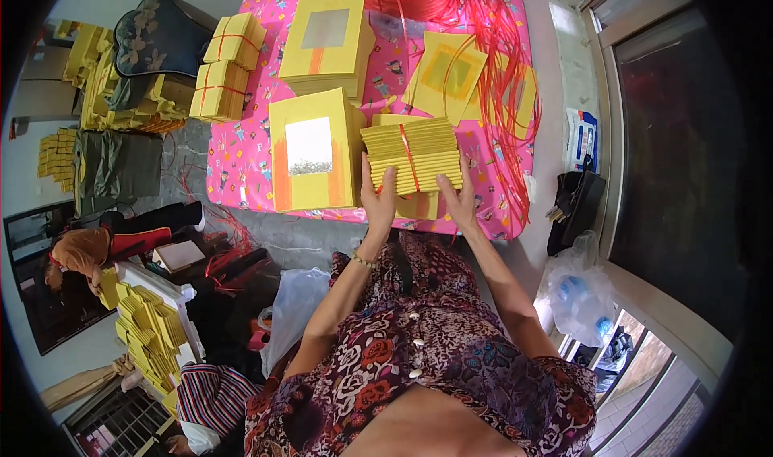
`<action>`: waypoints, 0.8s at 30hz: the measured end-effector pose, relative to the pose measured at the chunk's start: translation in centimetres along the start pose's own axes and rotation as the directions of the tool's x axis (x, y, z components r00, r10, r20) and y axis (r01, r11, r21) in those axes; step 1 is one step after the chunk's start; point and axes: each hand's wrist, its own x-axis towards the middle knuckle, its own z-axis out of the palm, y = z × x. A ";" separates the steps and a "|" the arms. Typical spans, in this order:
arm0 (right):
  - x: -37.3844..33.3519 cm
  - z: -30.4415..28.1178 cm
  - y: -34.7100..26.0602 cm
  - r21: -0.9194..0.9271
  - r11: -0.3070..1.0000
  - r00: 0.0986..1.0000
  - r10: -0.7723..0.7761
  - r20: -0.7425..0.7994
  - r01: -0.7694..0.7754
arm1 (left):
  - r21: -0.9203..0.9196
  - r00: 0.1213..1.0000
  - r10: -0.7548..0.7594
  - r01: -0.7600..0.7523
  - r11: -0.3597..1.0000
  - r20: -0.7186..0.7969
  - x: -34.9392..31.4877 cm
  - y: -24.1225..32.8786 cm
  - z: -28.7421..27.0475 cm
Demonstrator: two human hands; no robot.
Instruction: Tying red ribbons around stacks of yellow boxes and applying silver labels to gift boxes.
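Between my two hands is a bundle of yellow folded paper pieces [431, 155], stacked with their edges showing and crossed by a red plastic strip. My left hand [378, 195] grips its left near corner, thumb on the front. On the right near corner, my right hand [457, 199] holds it the same way. Part of another yellow stack [419, 207] shows beneath the bundle. Just left stands a tall stack of yellow paper [316, 193] with a silver square and orange bands on top. Behind it is a similar yellow stack [322, 58].
The table has a pink patterned cover [258, 155]. Loose yellow sheets [427, 95] and long red strips [503, 62] lie at the right. Tied yellow bundles [219, 90] sit at the left edge. Two people, one in a brown top [84, 248], one in striped clothing [213, 397], are at left.
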 end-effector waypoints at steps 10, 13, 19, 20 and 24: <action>-1.0 1.0 -2.6 -0.265 0.964 0.986 -0.017 -0.168 -0.029 | 0.018 0.996 -0.008 0.009 1.000 -0.088 -1.1 -0.3 0.5; -1.0 1.2 -3.0 -0.286 0.958 0.986 -0.023 -0.167 -0.026 | 0.051 0.995 0.003 0.002 0.999 -0.098 -1.2 -0.4 0.3; -0.7 0.1 -2.3 -0.273 0.960 0.991 0.025 -0.133 -0.060 | 0.036 0.996 -0.020 0.023 0.999 -0.089 -1.2 0.0 0.2; -0.4 -0.3 -2.2 -0.236 0.967 0.991 0.077 -0.106 -0.100 | 0.014 0.994 -0.060 0.061 0.998 -0.089 -1.1 0.1 0.2; 0.3 -0.6 -2.3 -0.206 0.978 0.998 0.008 -0.069 -0.022 | 0.279 0.960 0.129 -0.057 0.959 -0.247 -1.4 -2.2 0.5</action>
